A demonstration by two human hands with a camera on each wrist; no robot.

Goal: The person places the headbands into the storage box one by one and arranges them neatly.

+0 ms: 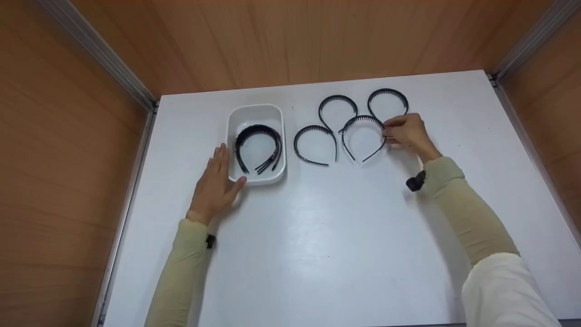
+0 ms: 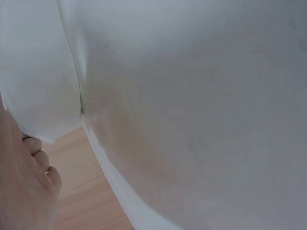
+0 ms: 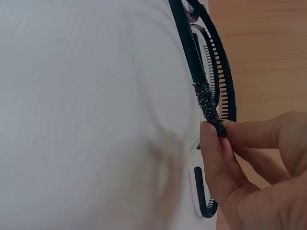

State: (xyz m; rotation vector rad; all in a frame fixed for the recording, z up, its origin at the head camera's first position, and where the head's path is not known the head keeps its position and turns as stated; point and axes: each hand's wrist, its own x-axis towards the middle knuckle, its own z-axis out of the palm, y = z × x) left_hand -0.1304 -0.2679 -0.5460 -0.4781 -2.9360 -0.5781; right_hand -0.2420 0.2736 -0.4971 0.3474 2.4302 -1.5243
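Observation:
A black toothed headband (image 1: 363, 117) is pinched at its right side between the thumb and fingers of my right hand (image 1: 408, 134). The right wrist view shows the fingertips on a beaded stretch of the headband (image 3: 206, 99), which casts a shadow on the table. Along the left side of a white plastic container (image 1: 256, 181) lies my left hand (image 1: 211, 187), its fingers straight and its thumb at the near corner. Several black headbands (image 1: 258, 129) are bunched inside the container. In the left wrist view, part of the left hand (image 2: 24, 179) shows beside the white wall.
Three more black headbands lie on the white table (image 1: 313, 227): one to the left (image 1: 313, 128), one behind (image 1: 337, 97) and one at the back right (image 1: 387, 91). Wooden panels (image 1: 281, 45) rise at the back and both sides.

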